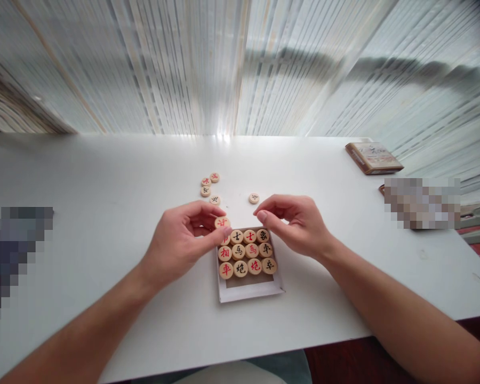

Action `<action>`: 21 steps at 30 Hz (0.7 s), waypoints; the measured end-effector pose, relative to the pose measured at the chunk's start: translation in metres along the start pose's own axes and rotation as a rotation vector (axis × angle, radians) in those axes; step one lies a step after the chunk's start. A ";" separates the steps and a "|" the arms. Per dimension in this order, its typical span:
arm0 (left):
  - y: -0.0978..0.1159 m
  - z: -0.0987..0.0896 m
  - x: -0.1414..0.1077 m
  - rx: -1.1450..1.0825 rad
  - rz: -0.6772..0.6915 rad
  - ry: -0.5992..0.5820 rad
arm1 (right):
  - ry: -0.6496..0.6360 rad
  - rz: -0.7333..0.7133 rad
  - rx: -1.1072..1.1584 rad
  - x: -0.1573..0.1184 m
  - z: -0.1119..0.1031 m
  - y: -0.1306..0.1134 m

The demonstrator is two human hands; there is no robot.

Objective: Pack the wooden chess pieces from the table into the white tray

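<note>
A shallow white box (250, 290) on the table holds rows of round wooden Chinese chess pieces, marked in red or black characters. My left hand (188, 232) pinches a red-marked chess piece (222, 222) between thumb and fingers, just above the box's far left corner. That piece partly covers another one below it. Over the far right corner, my right hand (294, 221) has its thumb and index fingertips drawn together, and no piece shows between them. A bare strip of the box floor shows along its near side.
Beyond my left hand lie several loose chess pieces (206, 191). A single black-marked piece (254, 198) lies beyond the box. At the right rear of the white table (124, 176) is a flat brown box (375, 157). Blurred-out items lie at both sides; a striped curtain (208, 69) hangs behind.
</note>
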State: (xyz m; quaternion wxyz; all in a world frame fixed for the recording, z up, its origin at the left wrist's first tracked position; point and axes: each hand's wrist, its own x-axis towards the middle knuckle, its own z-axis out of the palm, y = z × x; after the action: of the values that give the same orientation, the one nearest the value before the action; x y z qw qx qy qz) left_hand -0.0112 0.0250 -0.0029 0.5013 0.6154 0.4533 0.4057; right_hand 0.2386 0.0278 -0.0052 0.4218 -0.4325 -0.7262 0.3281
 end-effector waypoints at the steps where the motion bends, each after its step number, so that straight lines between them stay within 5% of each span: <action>1: 0.000 0.004 -0.003 -0.067 -0.027 -0.027 | -0.030 -0.011 0.011 -0.003 0.003 -0.005; 12: 0.005 0.022 -0.017 -0.315 0.053 -0.094 | -0.266 0.188 0.272 -0.018 0.015 -0.021; 16: 0.010 0.020 -0.016 -0.277 0.056 -0.091 | -0.221 0.264 0.344 -0.017 0.015 -0.022; 21: 0.013 0.019 -0.015 -0.275 -0.008 -0.096 | -0.133 0.179 0.248 -0.018 0.017 -0.022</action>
State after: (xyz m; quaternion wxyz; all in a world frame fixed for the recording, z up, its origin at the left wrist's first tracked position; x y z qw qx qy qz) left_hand 0.0052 0.0046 0.0056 0.6034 0.5579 0.3714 0.4321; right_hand 0.2203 0.0011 0.0000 0.3921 -0.4174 -0.6648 0.4797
